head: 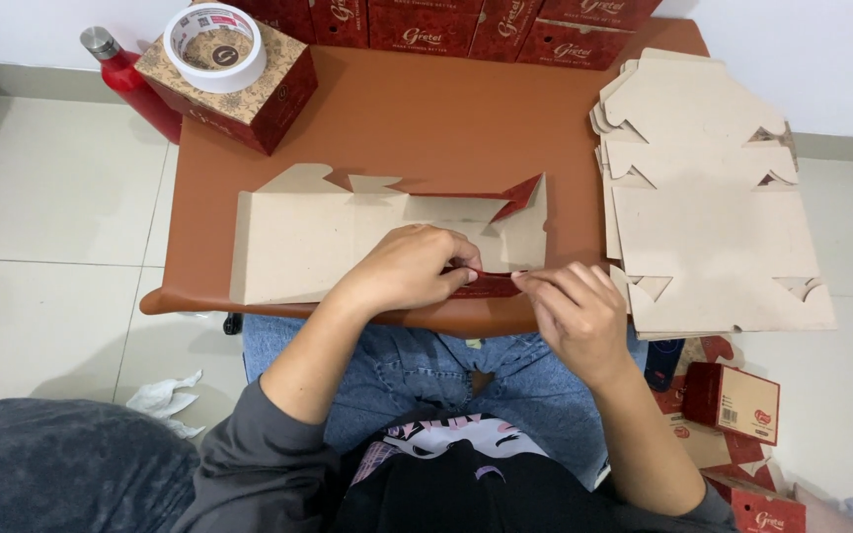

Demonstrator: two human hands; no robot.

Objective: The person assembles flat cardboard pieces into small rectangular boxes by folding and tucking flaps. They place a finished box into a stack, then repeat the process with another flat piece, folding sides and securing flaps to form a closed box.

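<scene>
Nearest, right hand (577,314) pinching the red flap (491,286) at the near edge of the flat brown cardboard box blank (348,242), long axis left-right on the brown table (446,118), left hand (407,266) clamped on the same flap just beside.

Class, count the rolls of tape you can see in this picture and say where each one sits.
1. The single roll of tape lies flat on the patterned red box at the table's far left corner. Others may be hidden.
</scene>
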